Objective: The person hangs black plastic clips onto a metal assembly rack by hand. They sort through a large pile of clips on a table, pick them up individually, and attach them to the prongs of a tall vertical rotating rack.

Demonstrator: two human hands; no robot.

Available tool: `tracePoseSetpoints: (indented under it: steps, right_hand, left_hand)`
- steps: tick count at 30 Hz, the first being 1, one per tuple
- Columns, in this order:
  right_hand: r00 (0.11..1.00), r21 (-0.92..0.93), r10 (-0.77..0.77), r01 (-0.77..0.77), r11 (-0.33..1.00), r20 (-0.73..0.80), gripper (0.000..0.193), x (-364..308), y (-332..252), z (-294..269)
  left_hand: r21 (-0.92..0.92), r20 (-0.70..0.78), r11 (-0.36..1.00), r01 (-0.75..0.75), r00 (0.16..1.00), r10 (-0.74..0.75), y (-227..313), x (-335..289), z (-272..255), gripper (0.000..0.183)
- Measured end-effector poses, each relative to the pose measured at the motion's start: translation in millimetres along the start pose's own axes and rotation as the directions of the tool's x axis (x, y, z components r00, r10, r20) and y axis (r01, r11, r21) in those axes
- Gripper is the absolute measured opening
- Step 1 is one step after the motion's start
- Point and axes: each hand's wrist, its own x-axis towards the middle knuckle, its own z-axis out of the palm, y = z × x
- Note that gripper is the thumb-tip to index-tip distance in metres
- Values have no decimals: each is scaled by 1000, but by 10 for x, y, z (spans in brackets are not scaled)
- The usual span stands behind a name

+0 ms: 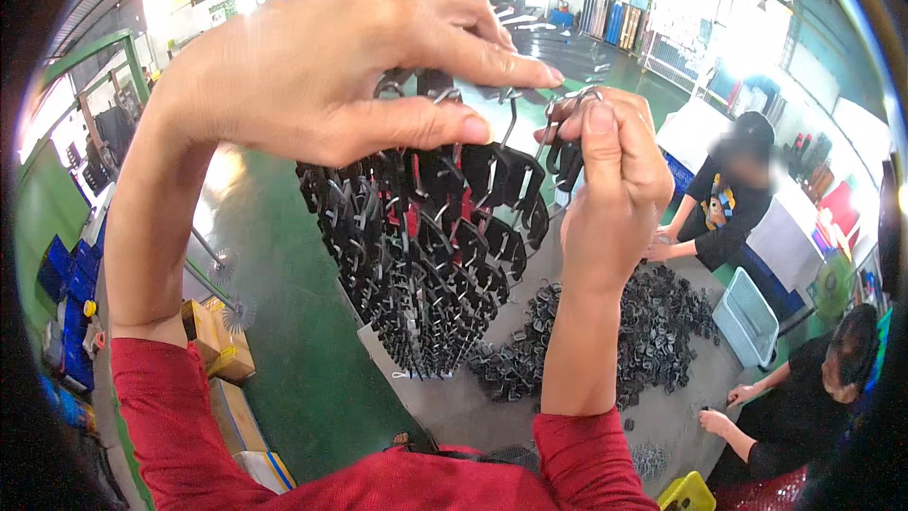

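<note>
A grey table (454, 407) below you carries a heap of black clips (653, 331). Before your face hangs a rack (426, 255) thick with clips on wire hooks. Your left hand (322, 66) pinches a hook at the rack's top; your right hand (615, 170) grips one clip (567, 159) just beside it.
</note>
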Motion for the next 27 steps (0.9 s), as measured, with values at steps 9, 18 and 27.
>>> tracePoseSetpoints:
  steps: [9, 18, 27]
  right_hand:
    - [899, 765, 75, -408, 498, 431, 26, 123, 321, -134]
    - [965, 609, 147, -252, 752, 218, 20, 59, 183, -108]
    - [921, -390, 290, -376, 841, -261, 17, -149, 273, -1160]
  left_hand:
    - [33, 44, 999, -24, 999, 22, 15, 198, -19, 51]
    - [44, 53, 998, 36, 998, -39, -13, 119, -33, 51]
    - [190, -40, 977, 97, 995, -91, -76, 83, 79, 46]
